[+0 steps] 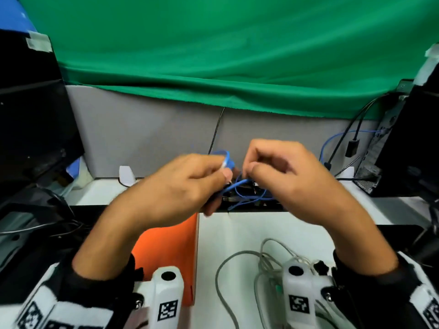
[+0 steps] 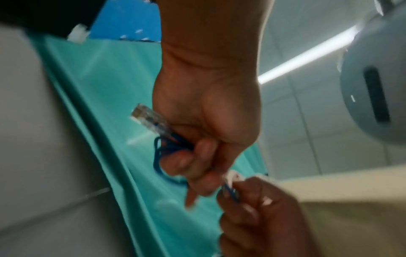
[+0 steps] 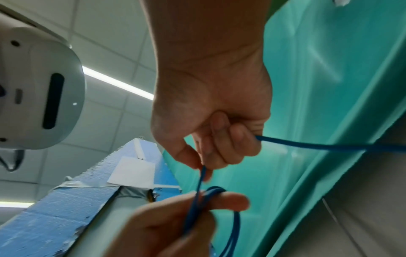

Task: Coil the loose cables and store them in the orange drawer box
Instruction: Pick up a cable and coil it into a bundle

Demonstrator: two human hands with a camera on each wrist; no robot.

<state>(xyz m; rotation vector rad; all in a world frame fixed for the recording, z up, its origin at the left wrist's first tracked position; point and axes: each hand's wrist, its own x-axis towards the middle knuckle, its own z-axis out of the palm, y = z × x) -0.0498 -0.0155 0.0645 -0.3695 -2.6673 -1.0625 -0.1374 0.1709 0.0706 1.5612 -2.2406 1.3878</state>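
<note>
Both hands are raised above the desk with a thin blue cable (image 1: 240, 186) between them. My left hand (image 1: 180, 186) grips a small bundle of blue loops (image 2: 162, 153), and a clear plug (image 2: 147, 118) sticks out past its palm. My right hand (image 1: 282, 176) pinches a strand of the same blue cable (image 3: 202, 175) between thumb and fingers, while another stretch (image 3: 307, 144) leaves its curled fingers to the right. The orange drawer box (image 1: 171, 248) lies on the desk below my left forearm. A loose grey cable (image 1: 240, 257) sprawls on the white desk under my right forearm.
A green cloth (image 1: 225, 55) hangs over a grey partition (image 1: 142, 134) behind the desk. Black computer cases stand at the left (image 1: 31, 115) and right (image 1: 408, 138), the right one with a blue cable (image 1: 332, 141) and black leads plugged in. Black gear lies at the left (image 1: 28, 222).
</note>
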